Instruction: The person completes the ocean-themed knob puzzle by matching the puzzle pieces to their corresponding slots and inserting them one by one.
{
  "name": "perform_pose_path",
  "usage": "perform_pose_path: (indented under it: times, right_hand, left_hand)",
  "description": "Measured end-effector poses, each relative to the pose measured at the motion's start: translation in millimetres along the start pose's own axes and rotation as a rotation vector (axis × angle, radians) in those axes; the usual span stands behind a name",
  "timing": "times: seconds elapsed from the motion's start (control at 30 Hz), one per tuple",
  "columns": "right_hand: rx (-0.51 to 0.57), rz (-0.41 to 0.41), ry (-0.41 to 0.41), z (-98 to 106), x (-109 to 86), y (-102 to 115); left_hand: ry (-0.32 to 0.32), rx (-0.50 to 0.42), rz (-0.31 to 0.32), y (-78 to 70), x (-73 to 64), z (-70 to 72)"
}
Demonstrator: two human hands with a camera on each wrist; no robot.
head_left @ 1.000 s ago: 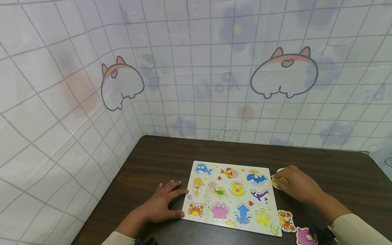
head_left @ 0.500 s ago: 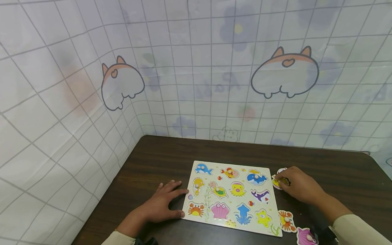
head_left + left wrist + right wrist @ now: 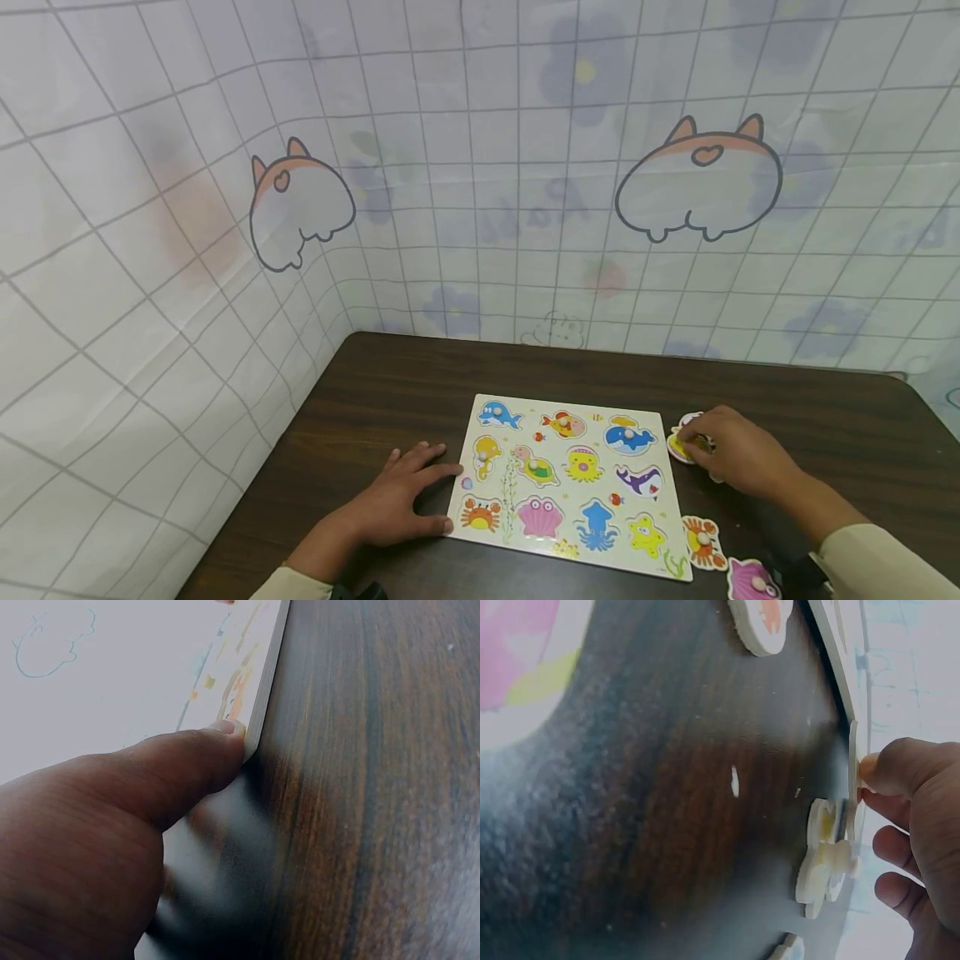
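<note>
A dark brown, wood-grained table (image 3: 420, 375) is carrying a pale puzzle board (image 3: 573, 490), which is lying flat on it; an orange crab piece (image 3: 703, 543) is resting just beside the board's right edge, knob up; a pink shell piece (image 3: 752, 580) is lying near the crab; in the right wrist view, a knobbed piece (image 3: 821, 859) with a yellow patch is lying on the wood; a small white speck (image 3: 734, 781) is showing there too.
</note>
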State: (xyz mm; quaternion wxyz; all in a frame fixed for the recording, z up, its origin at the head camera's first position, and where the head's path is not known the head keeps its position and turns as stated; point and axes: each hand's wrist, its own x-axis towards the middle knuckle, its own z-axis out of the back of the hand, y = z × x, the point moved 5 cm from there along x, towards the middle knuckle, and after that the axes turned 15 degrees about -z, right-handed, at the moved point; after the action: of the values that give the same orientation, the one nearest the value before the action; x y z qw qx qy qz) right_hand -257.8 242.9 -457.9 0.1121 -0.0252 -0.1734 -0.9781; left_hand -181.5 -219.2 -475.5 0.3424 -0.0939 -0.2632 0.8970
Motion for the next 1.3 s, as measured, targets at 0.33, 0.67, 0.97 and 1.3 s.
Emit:
perform_pose_path:
  times: [0.33, 0.67, 0.97, 1.3]
  right_hand:
    - [-0.022, 0.006, -0.010, 7.8, 0.8, 3.2]
    - [0.006, 0.000, -0.005, 6.9, -1.7, 19.5]
    - [0.002, 0.011, -0.012, 3.0, -0.2, 38.3]
    - [-0.002, 0.032, 0.005, -0.2, 1.2, 61.6]
  left_hand:
    - [-0.002, -0.007, -0.002, -1.0, -0.3, 2.1]
    - [0.003, 0.002, 0.001, 0.5, -0.4, 1.1]
    - [0.007, 0.005, 0.004, 0.5, -0.9, 0.3]
    - [0.000, 0.001, -0.008, -1.8, -0.7, 0.7]
